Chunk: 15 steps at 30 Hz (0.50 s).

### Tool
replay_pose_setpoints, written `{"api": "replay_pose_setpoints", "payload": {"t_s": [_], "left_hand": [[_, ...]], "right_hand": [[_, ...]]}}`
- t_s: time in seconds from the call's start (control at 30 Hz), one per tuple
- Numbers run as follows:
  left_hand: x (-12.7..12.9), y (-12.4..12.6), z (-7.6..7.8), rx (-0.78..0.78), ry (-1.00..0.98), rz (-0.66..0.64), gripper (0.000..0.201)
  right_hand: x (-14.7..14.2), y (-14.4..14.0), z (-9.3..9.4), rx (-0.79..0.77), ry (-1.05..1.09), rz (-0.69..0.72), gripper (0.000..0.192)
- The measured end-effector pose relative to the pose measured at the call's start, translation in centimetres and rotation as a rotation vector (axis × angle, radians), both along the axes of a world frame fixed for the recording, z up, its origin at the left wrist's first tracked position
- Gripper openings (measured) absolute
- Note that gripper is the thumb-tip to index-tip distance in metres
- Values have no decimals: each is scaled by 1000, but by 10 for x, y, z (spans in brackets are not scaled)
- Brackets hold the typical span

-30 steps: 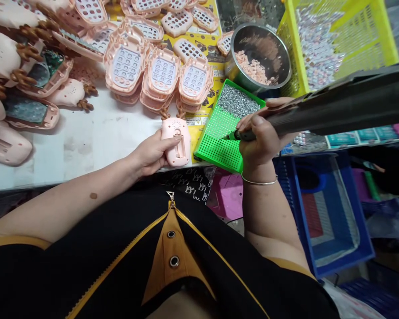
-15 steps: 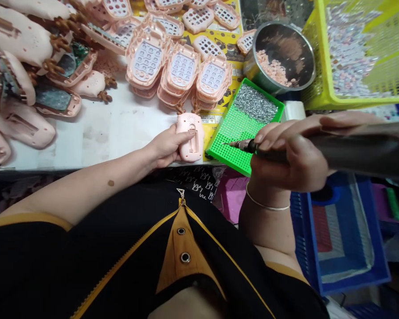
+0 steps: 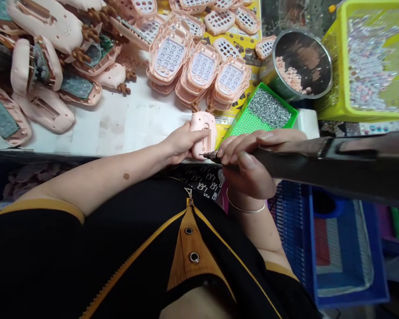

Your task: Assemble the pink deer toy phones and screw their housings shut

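A pink toy phone housing with brown antlers lies back side up at the table's front edge, its battery slot showing. My left hand grips it from the left, thumb across the back. My right hand is wrapped round a dark electric screwdriver held almost level. The driver's tip meets the lower part of the housing's back; whether a screw sits on it is too small to tell. Behind my right hand lies a green perforated tray with a heap of small silvery screws.
Stacked pink front shells with keypads stand behind the housing. More antlered housings pile up at left. A metal pot of small pink pieces and a yellow basket of small packets are at right. Blue crates stand below.
My right hand has brought the screwdriver left from over the green tray to the lower part of the housing. The left hand keeps its hold. The whole view has shifted slightly.
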<state>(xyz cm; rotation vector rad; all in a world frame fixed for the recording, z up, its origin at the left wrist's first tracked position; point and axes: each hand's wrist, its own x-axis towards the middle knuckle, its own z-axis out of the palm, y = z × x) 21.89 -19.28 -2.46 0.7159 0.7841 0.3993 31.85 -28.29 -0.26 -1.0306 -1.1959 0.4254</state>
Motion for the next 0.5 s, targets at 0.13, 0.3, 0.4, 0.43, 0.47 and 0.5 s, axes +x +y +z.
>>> {"api": "replay_pose_setpoints", "payload": {"t_s": [0.13,0.3,0.4,0.43,0.47,0.5], "left_hand": [[1,0,3,-19,60,7,31],[2,1,2,-12,51,33,31],[1,1,1,-7,36,12,27],[1,2,0,-5,36,7,27],[1,2,0,-1,32,2,28],[0,2,0,7,26,-2,28]], "right_hand": [[-1,-2,-1,-83,-69,99,27],[-4,5,4,-232,-109,125,42],[-5,12,3,-221,-105,133,46],[-6,13,2,-167,-84,146,42],[-6,12,2,-113,-62,163,37],[-6,12,3,-68,-43,183,31]]}}
